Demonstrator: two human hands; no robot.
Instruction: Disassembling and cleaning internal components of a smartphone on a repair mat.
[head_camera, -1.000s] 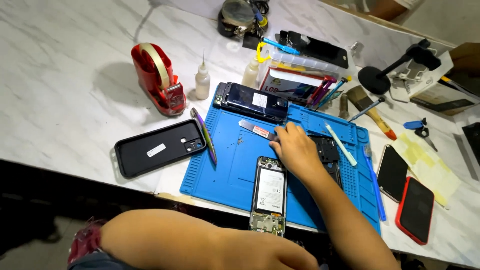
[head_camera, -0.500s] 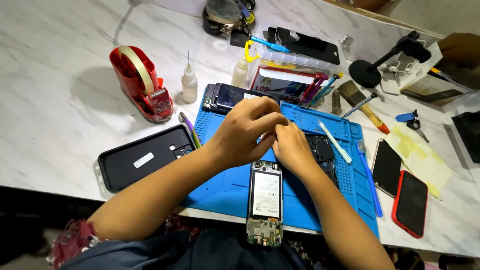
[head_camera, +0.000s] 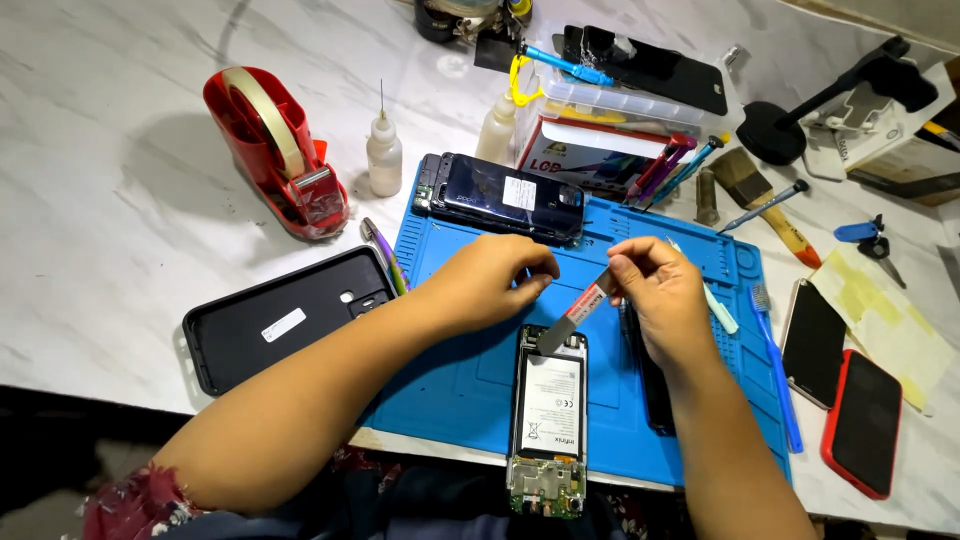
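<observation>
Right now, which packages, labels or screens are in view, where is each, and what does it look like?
Battery label: white rectangle on the opened phone, mat's near edge, below both hands.
Sticker: small white strip inside the black back cover, left of the mat.
Dark phone: glossy, face down at the mat's far edge, with a small white sticker.
Box: red and white carton behind the mat.
Two phones: dark blank screens at right, one red-edged.

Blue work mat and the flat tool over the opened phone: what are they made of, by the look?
Blue work mat: probably silicone or soft rubber, matte, with moulded compartments along its far edge. Flat tool in the right hand: thin strip with a grey, dull metallic tip, likely steel; its middle carries a red-and-white label.
</observation>
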